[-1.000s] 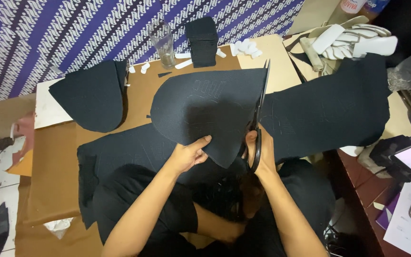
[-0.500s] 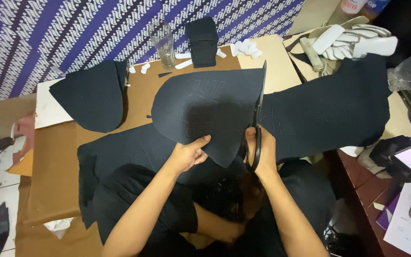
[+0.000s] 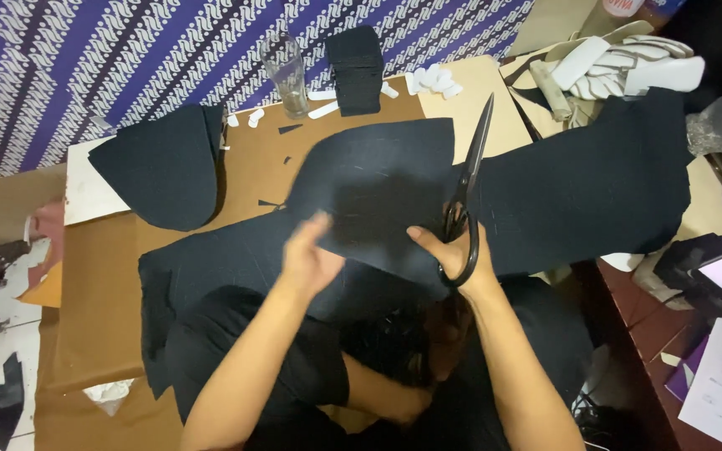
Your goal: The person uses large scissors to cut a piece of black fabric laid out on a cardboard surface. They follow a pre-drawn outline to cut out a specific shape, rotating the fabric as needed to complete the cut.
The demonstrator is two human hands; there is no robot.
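A large piece of black fabric (image 3: 378, 188) with a rounded upper edge lies flat in the middle of the bench (image 3: 102, 284), on top of brown cardboard, and a pair of long black scissors (image 3: 467, 179) runs along its right edge, blades pointing away from the person toward the far side. The right hand (image 3: 460, 250) has its fingers closed through the scissor handles, gripping them at the near end of the cut. The left hand (image 3: 311, 259) rests on the lower part of the same fabric piece, palm down; it is blurred, so I cannot tell whether its fingers are spread flat or pinching the cloth. To the right of the scissors a wider black sheet (image 3: 587, 188) spreads toward the bench's right edge, and more black cloth (image 3: 211, 267) lies beneath and to the left of the cut piece, reaching down to the person's lap. Farther left sits a separate dark rounded piece (image 3: 165, 167) partly on a white board (image 3: 85, 188). At the far side stand a clear drinking glass (image 3: 286, 71) and a stack of small black cut pieces (image 3: 357, 58), with white scraps (image 3: 432, 79) beside them, all before a purple patterned cloth (image 3: 127, 50) hanging behind. A heap of white shaped pieces (image 3: 628, 67) lies at the far right corner.
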